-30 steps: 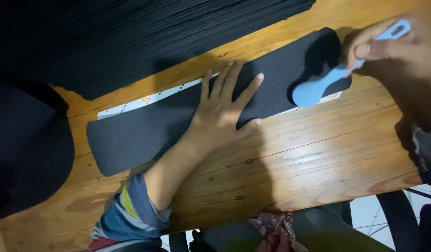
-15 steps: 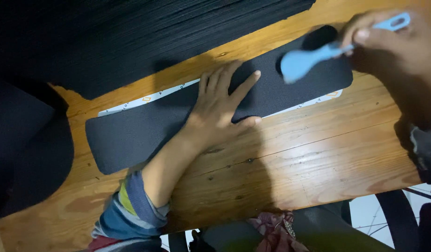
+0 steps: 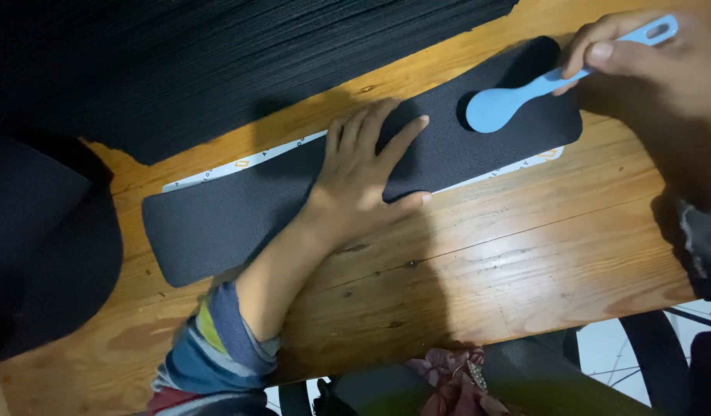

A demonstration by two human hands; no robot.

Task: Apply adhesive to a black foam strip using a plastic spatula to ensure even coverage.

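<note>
A long dark rounded sheet [image 3: 240,212] lies slantwise on a wooden board [image 3: 479,262], with a white backing strip [image 3: 240,163] showing along its upper edge. My left hand [image 3: 367,173] presses flat on the middle of the sheet, fingers spread. My right hand [image 3: 640,69] grips the handle of a light blue spoon-shaped tool [image 3: 517,96]. The tool's rounded head rests on the sheet near its right end.
A large black ribbed surface [image 3: 216,62] fills the top left. A dark rounded object [image 3: 39,246] sits at the left edge. Below the board's front edge are patterned fabric [image 3: 448,377] and chair parts [image 3: 648,347].
The blue tool's head has slid left along the sheet's right end, from its lower edge up to the middle. My left hand has stayed pressed in place.
</note>
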